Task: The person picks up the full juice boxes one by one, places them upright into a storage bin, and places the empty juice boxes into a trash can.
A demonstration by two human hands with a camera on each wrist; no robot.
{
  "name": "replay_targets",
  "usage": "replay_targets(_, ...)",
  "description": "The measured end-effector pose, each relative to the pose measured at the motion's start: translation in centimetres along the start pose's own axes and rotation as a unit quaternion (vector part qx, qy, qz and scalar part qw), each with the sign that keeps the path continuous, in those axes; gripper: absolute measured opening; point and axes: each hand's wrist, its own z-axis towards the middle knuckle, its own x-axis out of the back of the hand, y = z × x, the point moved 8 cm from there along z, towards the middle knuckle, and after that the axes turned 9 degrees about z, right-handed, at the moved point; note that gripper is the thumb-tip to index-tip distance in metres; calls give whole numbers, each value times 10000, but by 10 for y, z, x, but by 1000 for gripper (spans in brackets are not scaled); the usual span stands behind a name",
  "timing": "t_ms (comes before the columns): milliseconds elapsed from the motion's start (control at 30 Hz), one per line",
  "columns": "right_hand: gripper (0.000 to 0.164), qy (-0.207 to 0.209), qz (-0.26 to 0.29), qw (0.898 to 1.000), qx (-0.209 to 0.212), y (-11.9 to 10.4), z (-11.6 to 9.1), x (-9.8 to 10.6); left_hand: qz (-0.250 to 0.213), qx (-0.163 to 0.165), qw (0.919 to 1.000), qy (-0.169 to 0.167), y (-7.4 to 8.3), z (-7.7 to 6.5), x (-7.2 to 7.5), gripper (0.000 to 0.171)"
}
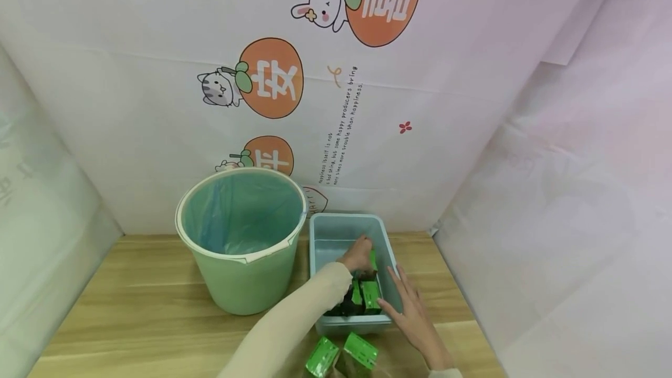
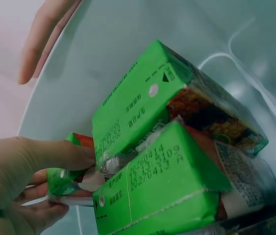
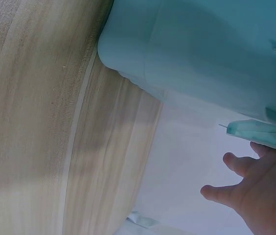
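My left hand [image 1: 358,254] reaches down into the light-blue plastic bin [image 1: 389,249]. In the left wrist view its thumb and fingers pinch a small green-and-red carton [image 2: 62,182], partly hidden by the hand. Right beside it stand two larger green-topped food cartons [image 2: 133,103] with printed dates and food pictures on their sides. Further green-topped cartons [image 1: 370,296] sit at the near end of the bin. My right hand [image 1: 415,314] lies along the bin's right rim, fingers straight and spread; the right wrist view shows them at the bin's outer wall [image 3: 187,54].
A tall pale-green bucket [image 1: 241,284] with a bag lining stands left of the bin. Two green-topped cartons [image 1: 361,350] are in front of the bin on the wooden table [image 1: 131,308]. White printed sheets [image 1: 446,144] enclose the back and sides.
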Motion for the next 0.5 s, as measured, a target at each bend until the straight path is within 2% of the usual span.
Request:
replay_targets(100, 77, -34, 9, 10000, -14, 0, 0, 0, 21, 24, 10000, -66, 4, -8, 8, 56)
replay_targets(133, 77, -41, 11, 10000, -20, 0, 0, 0, -41, 90, 9998, -199, 8, -14, 15, 55)
replay_targets(200, 77, -50, -2, 10000, -21, 0, 0, 0, 93, 59, 9996, -245, 14, -23, 24, 52)
replay_targets(400, 77, -32, -9, 10000, -2, -2, 1, 2, -277, 248, 9983, -459, 37, -57, 57, 59)
replay_targets(500, 76, -16, -30, 10000, 62, -4, 0, 2, -291, 340, 9980, -448, 38, -65, 60, 62)
